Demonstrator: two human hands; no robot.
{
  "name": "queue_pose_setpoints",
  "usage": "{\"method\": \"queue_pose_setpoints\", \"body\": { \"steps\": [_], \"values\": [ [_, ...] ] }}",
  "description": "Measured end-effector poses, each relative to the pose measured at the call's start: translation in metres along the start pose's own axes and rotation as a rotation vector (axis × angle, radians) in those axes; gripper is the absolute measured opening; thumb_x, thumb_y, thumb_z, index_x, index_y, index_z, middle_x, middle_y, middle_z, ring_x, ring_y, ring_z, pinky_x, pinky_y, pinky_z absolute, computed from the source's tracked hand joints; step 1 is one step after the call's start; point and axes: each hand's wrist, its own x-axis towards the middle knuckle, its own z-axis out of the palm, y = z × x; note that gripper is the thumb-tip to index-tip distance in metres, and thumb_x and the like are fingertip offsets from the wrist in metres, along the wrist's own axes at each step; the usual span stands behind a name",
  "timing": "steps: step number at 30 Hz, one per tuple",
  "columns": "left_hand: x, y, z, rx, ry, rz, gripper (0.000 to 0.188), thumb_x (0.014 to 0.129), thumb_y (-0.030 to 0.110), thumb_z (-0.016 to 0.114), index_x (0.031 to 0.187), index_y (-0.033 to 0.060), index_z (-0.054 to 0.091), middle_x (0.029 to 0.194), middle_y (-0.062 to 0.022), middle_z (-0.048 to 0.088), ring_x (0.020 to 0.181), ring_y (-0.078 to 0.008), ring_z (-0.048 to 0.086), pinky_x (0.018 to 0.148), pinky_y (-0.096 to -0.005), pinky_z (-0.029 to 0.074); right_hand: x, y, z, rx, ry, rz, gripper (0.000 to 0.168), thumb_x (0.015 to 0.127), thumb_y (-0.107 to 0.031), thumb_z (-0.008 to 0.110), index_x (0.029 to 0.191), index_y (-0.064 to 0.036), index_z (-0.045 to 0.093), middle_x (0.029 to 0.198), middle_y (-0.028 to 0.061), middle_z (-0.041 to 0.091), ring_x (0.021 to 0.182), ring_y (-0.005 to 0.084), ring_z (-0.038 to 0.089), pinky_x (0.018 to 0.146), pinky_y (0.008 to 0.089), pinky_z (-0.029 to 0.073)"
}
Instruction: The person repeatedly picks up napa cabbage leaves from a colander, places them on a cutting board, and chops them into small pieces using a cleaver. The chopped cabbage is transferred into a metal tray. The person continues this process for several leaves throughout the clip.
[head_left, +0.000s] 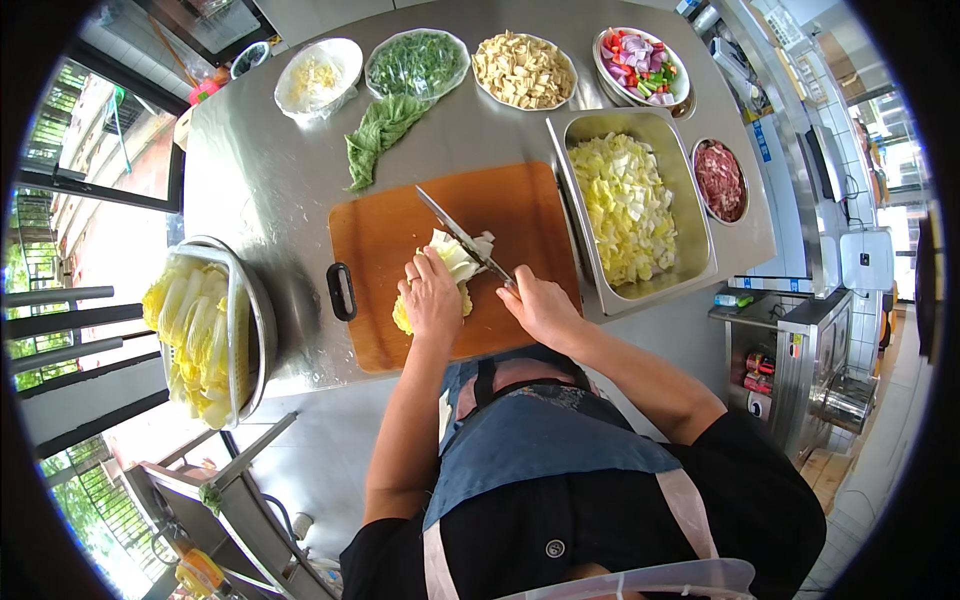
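My right hand (541, 301) grips the handle of a kitchen knife (457, 229), its blade slanting away to the upper left across the cabbage. Under the blade lies a piece of napa cabbage (450, 257), with pale stem at the far end and yellow leaf nearer me. My left hand (433, 295) presses down on that cabbage, fingers bent over it beside the blade. A few cut pieces sit on the far side of the knife. Both hands work above an orange-brown cutting board (375, 240) with a black handle insert.
Right of the board stands a steel pan (694, 262) of chopped cabbage. A colander (240, 330) of whole cabbage leaves rests in a bowl at left. Bowls of tofu-like strips (525, 69), greens (417, 64), onion and peppers (637, 64) and raw meat (720, 180) surround a green cloth (382, 135).
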Motion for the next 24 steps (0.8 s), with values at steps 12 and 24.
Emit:
{"method": "queue_pose_setpoints", "body": {
  "steps": [12,24],
  "values": [
    [-0.005,-0.004,0.009,-0.028,0.053,0.033,0.058,0.081,0.009,0.060,0.132,-0.0119,0.040,0.112,-0.0175,0.051,0.104,-0.0296,0.053,0.083,-0.0393,0.045,-0.007,-0.022,0.008,-0.105,-0.097,0.087,0.029,0.095,-0.023,0.057,0.090,0.000,0.041,0.063,0.0227,0.060,0.059,0.0449,0.060,0.052,0.0538,0.048],
    [-0.007,-0.011,0.013,-0.108,0.075,0.027,0.061,0.074,0.008,0.067,0.124,-0.0153,0.042,0.111,-0.0207,0.048,0.104,-0.0319,0.052,0.088,-0.0359,0.047,-0.034,-0.053,-0.031,0.003,-0.198,0.120,0.030,0.095,-0.024,0.057,0.091,0.000,0.039,0.064,0.0231,0.061,0.061,0.0448,0.061,0.052,0.0539,0.046]
  ]
}}
